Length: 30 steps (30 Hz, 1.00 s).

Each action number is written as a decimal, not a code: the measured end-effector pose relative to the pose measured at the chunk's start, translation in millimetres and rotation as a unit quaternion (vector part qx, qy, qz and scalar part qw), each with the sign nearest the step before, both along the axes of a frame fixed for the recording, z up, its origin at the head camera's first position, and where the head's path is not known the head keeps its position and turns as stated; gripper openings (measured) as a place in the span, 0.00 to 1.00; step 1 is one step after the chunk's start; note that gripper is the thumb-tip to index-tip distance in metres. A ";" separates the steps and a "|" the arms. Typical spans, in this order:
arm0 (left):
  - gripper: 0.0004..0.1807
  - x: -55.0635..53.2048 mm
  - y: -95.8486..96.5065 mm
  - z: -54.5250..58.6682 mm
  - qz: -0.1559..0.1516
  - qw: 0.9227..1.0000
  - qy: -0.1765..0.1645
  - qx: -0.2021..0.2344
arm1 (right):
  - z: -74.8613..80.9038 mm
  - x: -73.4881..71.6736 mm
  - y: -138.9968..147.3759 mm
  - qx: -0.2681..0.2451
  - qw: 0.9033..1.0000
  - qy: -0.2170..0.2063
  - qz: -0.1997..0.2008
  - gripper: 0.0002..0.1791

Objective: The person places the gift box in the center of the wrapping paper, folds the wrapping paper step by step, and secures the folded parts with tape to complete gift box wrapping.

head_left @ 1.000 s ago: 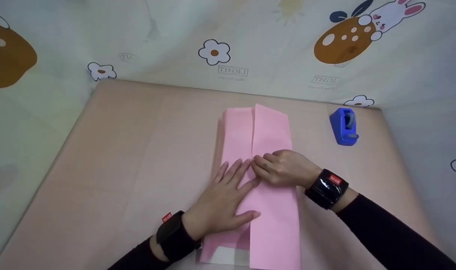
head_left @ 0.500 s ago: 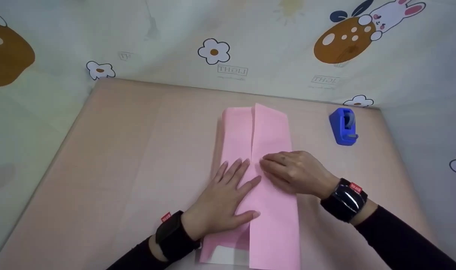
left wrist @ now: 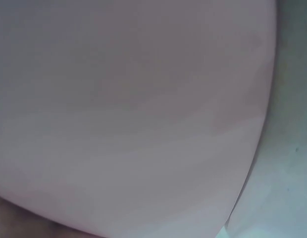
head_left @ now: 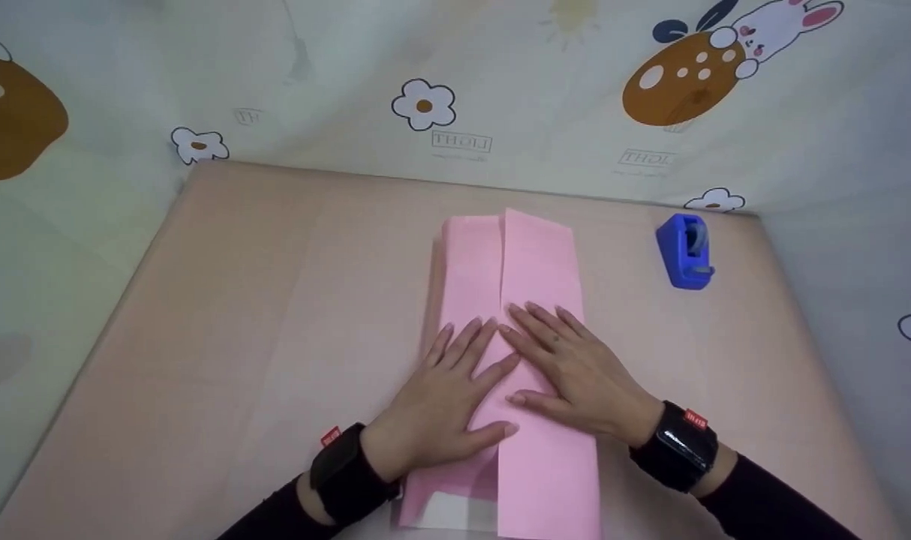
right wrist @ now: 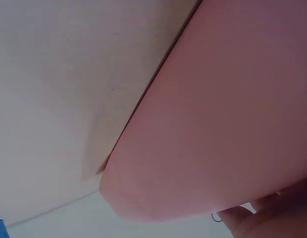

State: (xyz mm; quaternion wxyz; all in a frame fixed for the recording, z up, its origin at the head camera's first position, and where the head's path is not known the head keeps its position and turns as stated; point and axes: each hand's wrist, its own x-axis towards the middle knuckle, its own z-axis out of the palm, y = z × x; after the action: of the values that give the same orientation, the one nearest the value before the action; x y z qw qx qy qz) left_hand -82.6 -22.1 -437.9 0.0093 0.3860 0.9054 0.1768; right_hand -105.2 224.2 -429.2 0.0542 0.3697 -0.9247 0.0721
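Observation:
A long pink sheet of paper (head_left: 545,472) is folded into a flat upright packet, its two flaps meeting along a seam near the middle. The left hand (head_left: 448,409) lies spread over the left flap, with thumb and index fingertip reaching across the seam. On the right flap rests the right hand (head_left: 575,367), fingers extended and their tips close to the seam. At the lower end a white patch (head_left: 455,511) shows below the left flap. The pink paper (right wrist: 203,124) fills much of the right wrist view, with part of the right hand (right wrist: 272,218) at the lower right.
A blue tape dispenser (head_left: 683,251) stands at the back right of the peach-coloured tabletop (head_left: 275,315). Behind and beside the table hangs a pale curtain (head_left: 335,90) printed with flowers and rabbits. In the right wrist view, a blue corner (right wrist: 0,228) shows at lower left.
The right hand had its fingers curled at the seam, drew slightly right, and now lies flat with fingers spread on the right flap. The left hand and paper have stayed in place.

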 end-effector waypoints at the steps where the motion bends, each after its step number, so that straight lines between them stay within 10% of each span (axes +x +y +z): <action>1: 0.41 0.2 0.1 -0.3 -0.001 1.000 0.003 0.004 | -1.3 0.2 0.2 -0.005 1.000 0.003 0.002 0.44; 30: 0.43 -3.4 -3.7 7.0 -0.020 0.998 -0.057 0.009 | -7.5 3.5 1.0 -0.091 0.995 -0.013 -0.033 0.40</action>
State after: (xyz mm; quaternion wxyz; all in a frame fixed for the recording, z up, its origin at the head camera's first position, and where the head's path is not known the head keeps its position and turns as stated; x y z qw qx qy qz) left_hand -86.0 -25.8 -430.9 0.0611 0.3930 0.8940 0.2062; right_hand -101.7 225.2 -436.7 0.0778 0.3319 -0.9265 0.1593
